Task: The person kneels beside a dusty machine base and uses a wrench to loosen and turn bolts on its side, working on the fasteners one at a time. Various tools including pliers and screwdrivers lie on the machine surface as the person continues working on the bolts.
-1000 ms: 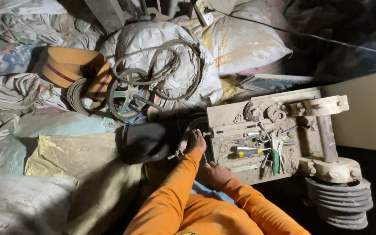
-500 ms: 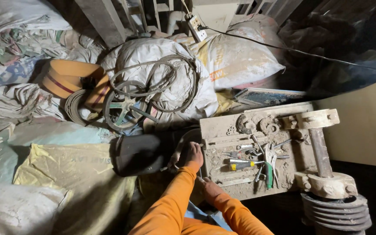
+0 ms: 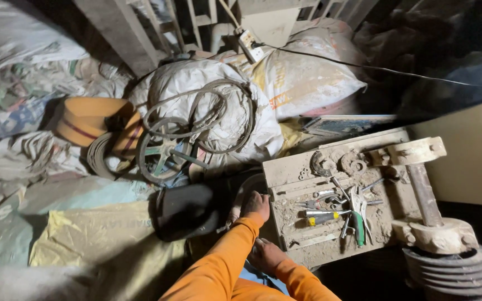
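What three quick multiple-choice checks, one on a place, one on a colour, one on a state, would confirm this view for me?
1. Where do the loose hand tools lie?
A. on the dusty machine top
B. on the sacks
C. inside the black bag

2. What colour are the person's sleeves?
A. blue
B. orange
C. white

3. How is the left hand?
A. raised in the air
B. gripping the green-handled pliers
C. resting at the machine's left edge

Answers: 1 A, the tools lie spread on the machine top beside the shaft. 2 B, both arms are orange. 3 C, its fingers rest there, apart from the pliers.
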